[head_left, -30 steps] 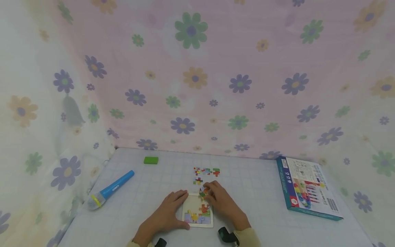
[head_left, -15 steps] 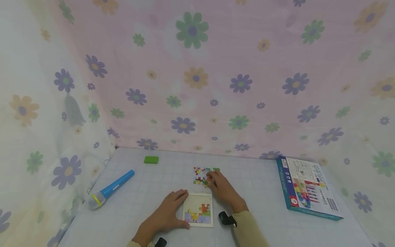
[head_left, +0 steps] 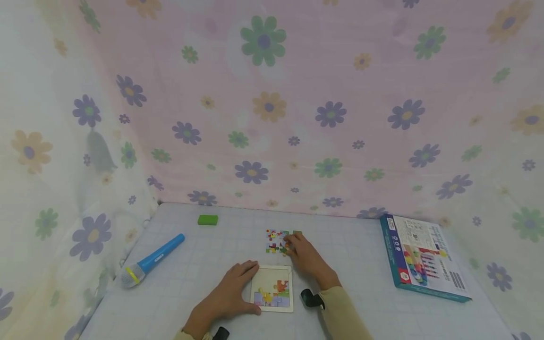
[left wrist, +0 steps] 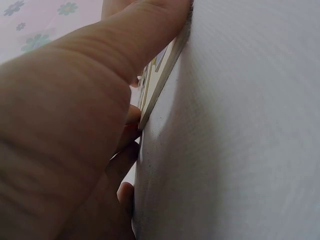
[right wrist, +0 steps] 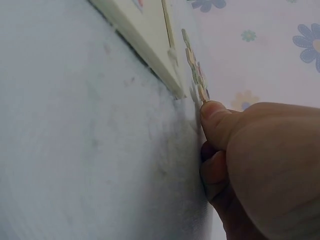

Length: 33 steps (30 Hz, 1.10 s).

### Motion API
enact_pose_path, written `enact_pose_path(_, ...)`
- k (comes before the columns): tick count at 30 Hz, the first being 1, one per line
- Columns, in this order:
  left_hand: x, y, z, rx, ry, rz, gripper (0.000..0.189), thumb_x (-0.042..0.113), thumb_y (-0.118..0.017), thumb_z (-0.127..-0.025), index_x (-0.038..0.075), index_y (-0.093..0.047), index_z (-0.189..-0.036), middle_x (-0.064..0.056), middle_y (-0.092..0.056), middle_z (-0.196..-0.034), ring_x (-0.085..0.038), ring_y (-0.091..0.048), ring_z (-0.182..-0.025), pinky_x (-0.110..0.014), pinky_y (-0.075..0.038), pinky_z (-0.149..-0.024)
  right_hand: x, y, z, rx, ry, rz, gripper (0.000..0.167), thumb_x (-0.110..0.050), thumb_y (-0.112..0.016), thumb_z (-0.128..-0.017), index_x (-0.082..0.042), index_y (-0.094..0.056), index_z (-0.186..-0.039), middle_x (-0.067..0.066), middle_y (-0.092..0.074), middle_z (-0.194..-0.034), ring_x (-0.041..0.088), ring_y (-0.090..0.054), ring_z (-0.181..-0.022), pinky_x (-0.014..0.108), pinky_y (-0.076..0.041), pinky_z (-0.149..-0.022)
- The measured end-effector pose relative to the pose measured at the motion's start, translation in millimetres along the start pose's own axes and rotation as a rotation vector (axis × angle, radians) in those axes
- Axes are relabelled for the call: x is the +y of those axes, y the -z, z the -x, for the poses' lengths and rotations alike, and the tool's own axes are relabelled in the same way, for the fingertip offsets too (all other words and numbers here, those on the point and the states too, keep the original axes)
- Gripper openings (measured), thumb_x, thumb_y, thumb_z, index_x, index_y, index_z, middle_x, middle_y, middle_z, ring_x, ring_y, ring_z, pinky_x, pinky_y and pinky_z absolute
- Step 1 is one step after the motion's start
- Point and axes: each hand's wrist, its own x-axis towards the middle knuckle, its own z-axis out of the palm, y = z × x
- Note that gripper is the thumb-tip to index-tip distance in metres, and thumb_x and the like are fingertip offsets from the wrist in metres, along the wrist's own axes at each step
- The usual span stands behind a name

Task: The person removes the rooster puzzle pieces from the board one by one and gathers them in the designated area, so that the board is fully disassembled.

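A white-framed jigsaw tray (head_left: 274, 272) lies flat on the table, with several pieces fitted along its bottom and right side. My left hand (head_left: 231, 293) holds the tray's left side, thumb at the near edge and fingers toward the far corner. Beyond the tray lies a group of loose puzzle pieces (head_left: 272, 234). At the right of that group, my right hand (head_left: 309, 257) pinches a puzzle piece (right wrist: 202, 93) between thumb and fingers, low over the table. The hand partly hides the pieces at that side.
A blue toy microphone (head_left: 158, 257) lies at the left, and a green block (head_left: 208, 220) sits toward the back. On the right rests a flat teal-edged box (head_left: 427, 257). A flowered curtain (head_left: 293, 141) closes off the back and sides.
My right hand has moved from the tray's upper right corner away to the loose pieces, taking a puzzle piece along. In the last half second it barely moved. My left hand stays put.
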Motion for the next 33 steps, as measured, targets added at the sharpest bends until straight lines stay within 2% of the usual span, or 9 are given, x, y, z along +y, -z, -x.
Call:
enact_pose_path(5, 1.5, 4.0, 1.5, 0.022, -0.044, 0.011, 0.11, 0.065, -0.081, -0.073, 0.011, -0.038, -0.158, -0.004, -0.036, -0.164, -0.03, -0.032, -0.154, -0.056, -0.023, -0.13, -1.1, -2.0, -2.2, 0.014, -0.003, 0.019, 0.035, -0.006, -0.068, -0.096, -0.003, -0.06, -0.13, 0.011, -0.056, -0.123, 0.021, -0.063, -0.1, 0.044, -0.058, -0.087)
enact_pose_path(10, 1.9, 3.3, 1.1, 0.008, -0.012, 0.008, 0.109, 0.067, -0.081, -0.072, 0.014, -0.038, -0.158, -0.002, -0.036, -0.165, -0.029, -0.031, -0.154, -0.054, -0.023, -0.13, -2.0, -3.6, -2.6, 0.021, 0.008, 0.026, 0.033, -0.002, -0.068, -0.096, -0.001, -0.061, -0.128, 0.014, -0.056, -0.124, 0.025, -0.065, -0.102, 0.046, -0.059, -0.086)
enact_pose_path(14, 2.0, 1.7, 0.7, -0.002, 0.015, 0.011, 0.109, 0.068, -0.08, -0.072, 0.017, -0.038, -0.159, 0.0, -0.035, -0.165, -0.028, -0.031, -0.154, -0.053, -0.022, -0.131, -2.8, -4.7, -3.1, 0.01, -0.035, 0.019, 0.032, -0.002, -0.067, -0.096, -0.001, -0.062, -0.128, 0.014, -0.056, -0.125, 0.026, -0.065, -0.104, 0.047, -0.059, -0.088)
enact_pose_path(20, 1.4, 2.1, 0.7, 0.002, 0.006, 0.009, 0.109, 0.068, -0.08, -0.072, 0.017, -0.038, -0.159, -0.001, -0.035, -0.165, -0.029, -0.031, -0.154, -0.054, -0.022, -0.131, -3.2, -5.6, -3.1, 0.022, -0.054, 0.027, 0.033, -0.001, -0.068, -0.095, 0.0, -0.063, -0.127, 0.015, -0.057, -0.122, 0.025, -0.063, -0.1, 0.047, -0.058, -0.085)
enact_pose_path(23, 0.8, 1.6, 0.4, 0.001, 0.002, 0.009, 0.11, 0.069, -0.08, -0.071, 0.017, -0.038, -0.159, -0.001, -0.036, -0.165, -0.029, -0.031, -0.154, -0.054, -0.023, -0.13, -2.1, -5.8, -1.2, 0.047, -0.062, 0.003, 0.034, -0.003, -0.07, -0.094, -0.001, -0.064, -0.128, 0.013, -0.058, -0.119, 0.018, -0.059, -0.091, 0.04, -0.056, -0.079)
enact_pose_path(27, -0.3, -0.3, -0.8, -0.007, 0.003, -0.001, 0.11, 0.072, -0.077, -0.071, 0.018, -0.038, -0.159, 0.0, -0.035, -0.165, -0.028, -0.03, -0.155, -0.054, -0.023, -0.13, -0.7, -6.5, 5.3, 0.089, -0.081, -0.039, 0.033, -0.005, -0.073, -0.093, -0.005, -0.066, -0.126, 0.007, -0.059, -0.112, 0.011, -0.048, -0.081, 0.028, -0.047, -0.069)
enact_pose_path(33, 1.1, 0.4, -1.0, -0.013, 0.028, 0.017, 0.11, 0.071, -0.079, -0.071, 0.02, -0.038, -0.159, 0.0, -0.035, -0.165, -0.029, -0.03, -0.154, -0.055, -0.023, -0.13, 2.4, -10.7, 19.1, 0.124, -0.082, -0.096, 0.029, -0.01, -0.075, -0.092, -0.011, -0.07, -0.12, -0.004, -0.056, -0.097, 0.006, -0.045, -0.078, 0.021, -0.039, -0.066)
